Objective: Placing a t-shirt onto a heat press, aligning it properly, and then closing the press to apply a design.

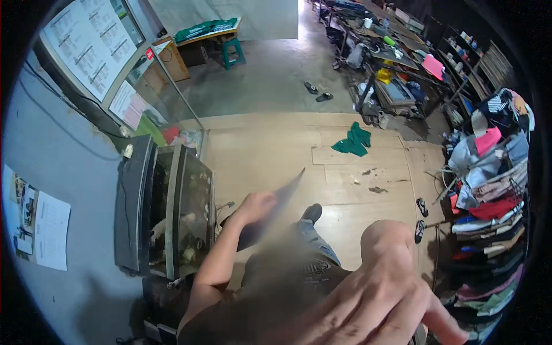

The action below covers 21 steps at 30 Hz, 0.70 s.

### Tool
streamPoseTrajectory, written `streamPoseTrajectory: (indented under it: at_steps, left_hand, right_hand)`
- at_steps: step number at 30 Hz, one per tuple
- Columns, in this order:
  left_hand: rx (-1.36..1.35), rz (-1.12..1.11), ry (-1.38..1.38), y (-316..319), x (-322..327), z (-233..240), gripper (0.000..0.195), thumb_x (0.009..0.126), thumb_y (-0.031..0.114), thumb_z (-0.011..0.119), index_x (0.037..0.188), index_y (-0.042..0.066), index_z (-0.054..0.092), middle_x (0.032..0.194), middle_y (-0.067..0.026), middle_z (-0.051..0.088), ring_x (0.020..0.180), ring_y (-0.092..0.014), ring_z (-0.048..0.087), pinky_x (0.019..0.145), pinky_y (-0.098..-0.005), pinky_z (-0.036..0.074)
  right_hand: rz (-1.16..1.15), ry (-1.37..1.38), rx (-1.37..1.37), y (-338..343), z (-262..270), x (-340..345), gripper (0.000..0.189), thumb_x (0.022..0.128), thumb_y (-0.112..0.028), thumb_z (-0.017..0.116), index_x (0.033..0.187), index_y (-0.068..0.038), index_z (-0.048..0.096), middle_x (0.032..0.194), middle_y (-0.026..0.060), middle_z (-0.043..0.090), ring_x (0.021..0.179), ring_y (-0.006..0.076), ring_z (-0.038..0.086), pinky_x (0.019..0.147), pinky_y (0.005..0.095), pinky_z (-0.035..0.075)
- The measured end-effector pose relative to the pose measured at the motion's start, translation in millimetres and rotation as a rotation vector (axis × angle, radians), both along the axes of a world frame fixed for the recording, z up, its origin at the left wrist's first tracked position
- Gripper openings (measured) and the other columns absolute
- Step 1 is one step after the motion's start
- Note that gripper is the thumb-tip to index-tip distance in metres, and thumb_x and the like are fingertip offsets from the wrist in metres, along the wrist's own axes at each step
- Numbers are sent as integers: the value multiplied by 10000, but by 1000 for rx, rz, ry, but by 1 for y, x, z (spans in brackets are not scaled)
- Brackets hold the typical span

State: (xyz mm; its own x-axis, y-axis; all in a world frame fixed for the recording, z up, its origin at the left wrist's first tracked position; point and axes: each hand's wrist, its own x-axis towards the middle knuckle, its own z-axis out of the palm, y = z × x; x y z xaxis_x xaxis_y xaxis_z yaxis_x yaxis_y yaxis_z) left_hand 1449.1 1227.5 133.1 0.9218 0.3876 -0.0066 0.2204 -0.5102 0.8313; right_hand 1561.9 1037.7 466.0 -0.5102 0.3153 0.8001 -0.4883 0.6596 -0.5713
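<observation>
My left hand (257,207) is closed on a thin, dark flat sheet (276,209), which slants up to a pointed corner and is blurred. What the sheet is made of cannot be told. Very near the camera, at the lower right, my right hand (384,293) shows its back and bent knuckles, with one finger stretched out to the right; its palm side is hidden. Below lie my dark shirt and a leg in torn jeans (317,243) with a dark shoe (312,212).
A glass aquarium (189,215) stands at the left by the wall. Green cloth (353,140) and sandals (419,231) lie on the floor. A rack of clothes (487,241) runs along the right. Cluttered tables (388,51) and a green stool (233,49) stand farther off.
</observation>
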Motion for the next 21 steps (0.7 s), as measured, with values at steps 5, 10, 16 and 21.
streamPoseTrajectory:
  at_steps: [5, 10, 16, 21]
  left_hand:
    - [-8, 157, 13, 26, 25, -2, 189, 912, 165, 656, 998, 0, 625, 864, -170, 677, 825, -257, 675, 761, -354, 509]
    - [-16, 312, -36, 60, 81, 0, 175, 924, 148, 641, 1003, -6, 617, 875, -164, 674, 826, -256, 671, 760, -354, 508]
    - [-36, 433, -108, 80, 165, 32, 162, 938, 139, 611, 998, -11, 613, 882, -161, 671, 833, -272, 666, 757, -345, 510]
    - [137, 249, -85, 91, 252, 73, 125, 906, 82, 604, 1013, 24, 631, 939, -180, 693, 883, -377, 675, 747, -417, 535]
  right_hand:
    - [381, 252, -170, 25, 4, 66, 1263, 821, -679, 638, 1529, 52, -110, 1595, 315, -23, 1492, 423, 17, 1222, 463, 84]
    - [466, 121, -186, 49, -21, 152, 1302, 794, -714, 638, 1528, 53, -116, 1587, 333, -24, 1485, 453, 22, 1210, 517, 88]
    - [-107, -209, -635, 113, -111, 269, 791, 987, -597, 428, 1432, 57, 428, 1472, 179, 472, 1283, 315, 521, 1078, 405, 397]
    - [-906, -794, -640, 192, -221, 344, 395, 910, -172, 649, 1277, -46, 573, 738, 158, 683, 730, 280, 698, 658, 387, 515]
